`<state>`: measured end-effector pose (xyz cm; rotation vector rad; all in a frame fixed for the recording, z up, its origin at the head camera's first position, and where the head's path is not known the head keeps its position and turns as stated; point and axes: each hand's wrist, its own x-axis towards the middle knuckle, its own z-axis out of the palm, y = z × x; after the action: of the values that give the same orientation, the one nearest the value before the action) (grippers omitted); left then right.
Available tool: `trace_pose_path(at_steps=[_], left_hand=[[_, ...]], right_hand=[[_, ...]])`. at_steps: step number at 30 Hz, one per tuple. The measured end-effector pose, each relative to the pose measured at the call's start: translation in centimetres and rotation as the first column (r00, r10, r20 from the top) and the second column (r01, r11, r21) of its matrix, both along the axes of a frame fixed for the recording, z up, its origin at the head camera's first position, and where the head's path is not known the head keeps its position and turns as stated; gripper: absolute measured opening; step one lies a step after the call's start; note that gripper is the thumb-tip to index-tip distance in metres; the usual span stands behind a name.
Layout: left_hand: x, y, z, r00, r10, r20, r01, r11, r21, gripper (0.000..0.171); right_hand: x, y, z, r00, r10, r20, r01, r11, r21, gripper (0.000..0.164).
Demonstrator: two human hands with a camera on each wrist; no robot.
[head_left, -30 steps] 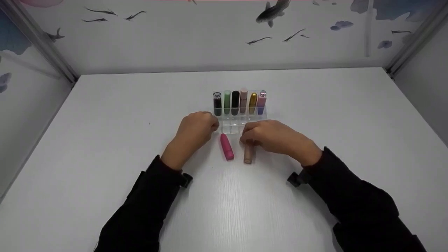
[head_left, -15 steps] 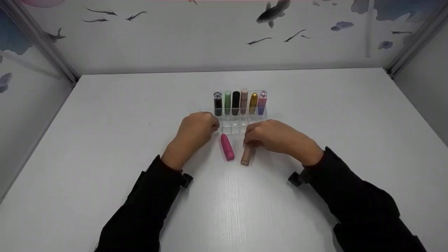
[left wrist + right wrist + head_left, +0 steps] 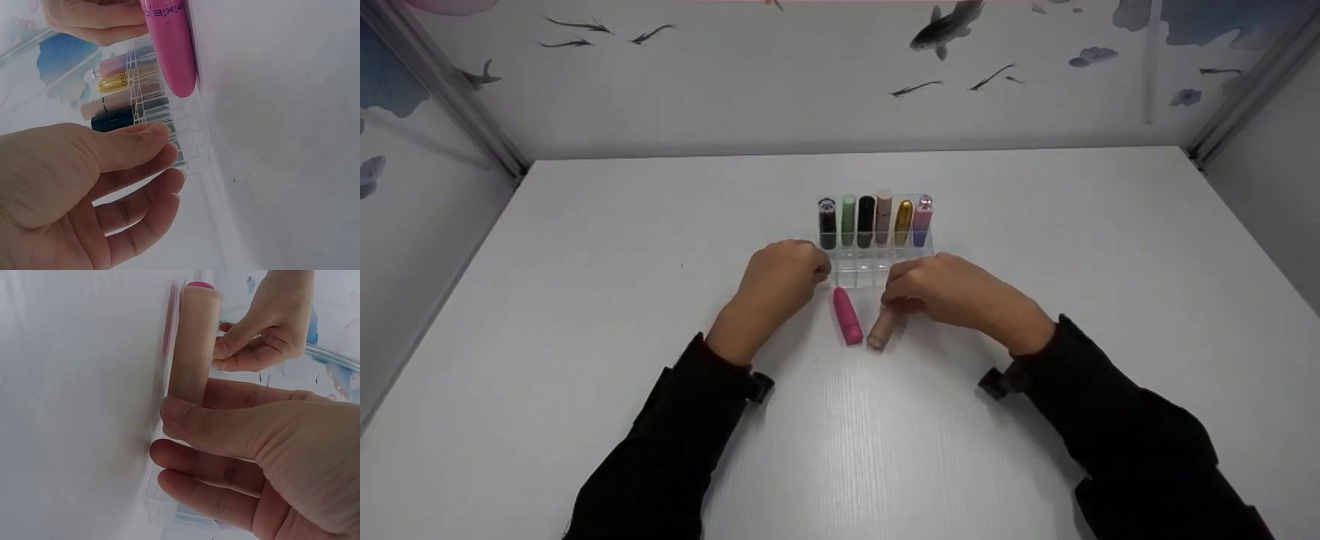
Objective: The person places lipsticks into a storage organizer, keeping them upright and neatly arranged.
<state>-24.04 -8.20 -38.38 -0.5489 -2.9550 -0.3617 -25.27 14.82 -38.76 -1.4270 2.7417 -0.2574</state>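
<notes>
At the left side of a clear plastic lipstick holder, my left hand pinches its edge between thumb and forefinger, the other fingers loosely bent. My right hand pinches one end of a beige lipstick tube with thumb and forefinger, in front of the holder's right part. The tube's near end slants left, toward a glossy pink lipstick lying on the table with its rounded end toward the holder. Fingers hide the beige tube's far end.
Several lipsticks fill the holder's back row, among them a green one, a gold one and a pink-and-purple one. The white table meets panels printed with fish at the back and sides.
The beige tube's near end has swung left toward the pink lipstick, its far end staying in the right hand. My left hand stays at the holder.
</notes>
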Motion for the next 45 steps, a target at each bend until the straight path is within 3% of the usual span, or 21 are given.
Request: trace_pose_path(at_steps=[12,28,38,45], left_hand=[[0.03,-0.17,0.14,1.0,-0.011,0.018,0.011,1.0,0.02,0.012],[-0.16,-0.63,0.0,0.999,-0.018,0.028,0.017,0.999,0.035,0.014],[-0.21,-0.66,-0.23,0.999,-0.028,-0.041,0.029,0.999,0.017,0.013],[-0.18,-0.6,-0.1,0.999,-0.03,-0.038,0.031,0.999,0.014,0.013]], right_hand=[[-0.05,0.12,0.25,1.0,0.008,-0.023,-0.009,0.999,-0.049,0.02],[0.12,0.17,0.58,0.992,-0.054,-0.114,0.039,0.991,-0.129,0.026],[0.09,0.1,0.6,0.985,-0.062,-0.161,0.033,0.984,-0.177,0.02],[-0.02,0.09,0.69,0.987,-0.062,-0.15,0.034,0.982,-0.186,0.02]])
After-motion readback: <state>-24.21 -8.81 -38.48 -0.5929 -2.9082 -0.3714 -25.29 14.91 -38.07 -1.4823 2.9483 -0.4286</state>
